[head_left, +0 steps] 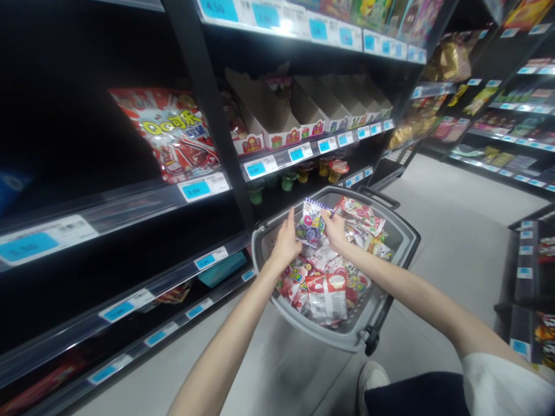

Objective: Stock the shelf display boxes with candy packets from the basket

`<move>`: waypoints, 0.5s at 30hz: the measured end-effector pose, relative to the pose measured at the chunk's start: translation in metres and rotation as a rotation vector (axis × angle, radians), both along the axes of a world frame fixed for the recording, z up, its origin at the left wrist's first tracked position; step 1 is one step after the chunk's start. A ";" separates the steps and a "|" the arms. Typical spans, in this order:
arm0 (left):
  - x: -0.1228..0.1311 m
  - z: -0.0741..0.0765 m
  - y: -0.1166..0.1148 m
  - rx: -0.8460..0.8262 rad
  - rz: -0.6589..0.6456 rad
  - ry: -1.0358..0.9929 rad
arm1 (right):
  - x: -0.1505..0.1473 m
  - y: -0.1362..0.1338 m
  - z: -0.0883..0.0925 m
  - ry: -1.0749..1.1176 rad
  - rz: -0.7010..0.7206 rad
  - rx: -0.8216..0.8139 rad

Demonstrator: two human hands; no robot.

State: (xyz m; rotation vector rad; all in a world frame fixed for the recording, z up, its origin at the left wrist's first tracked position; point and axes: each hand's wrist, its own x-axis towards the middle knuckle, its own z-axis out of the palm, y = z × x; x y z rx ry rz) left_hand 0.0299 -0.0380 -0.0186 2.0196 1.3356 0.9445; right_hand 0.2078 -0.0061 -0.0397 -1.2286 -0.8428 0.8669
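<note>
A grey shopping basket (pixel 312 330) filled with small candy packets is in front of me. Above the pile, my right hand (pixel 337 232) pinches a purple-and-white gummy candy packet (pixel 310 222) at its right edge. My left hand (pixel 286 241) is at the packet's left side, fingers stretched out and together; whether its thumb touches the packet's lower corner I cannot tell. Below the hands lie red-and-white candy packets (pixel 327 297), and another red packet (pixel 359 212) rests near the basket's far right side.
Shelves with price tags (pixel 208 186) run along the left. A large red candy bag (pixel 167 133), open cardboard display boxes (pixel 277 118) and small jelly cups (pixel 289 180) stand on them. Grey floor (pixel 451 199) shows to the right, with more stocked shelves (pixel 511 118) beyond.
</note>
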 end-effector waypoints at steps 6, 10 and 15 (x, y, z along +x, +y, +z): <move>-0.001 0.002 0.001 0.062 0.008 -0.118 | -0.001 0.002 0.000 0.100 0.000 -0.057; -0.002 0.004 0.000 0.124 -0.007 -0.126 | -0.002 0.000 0.004 0.183 0.008 -0.090; -0.001 0.005 -0.002 0.219 -0.100 0.025 | -0.005 -0.004 0.012 0.275 0.022 -0.132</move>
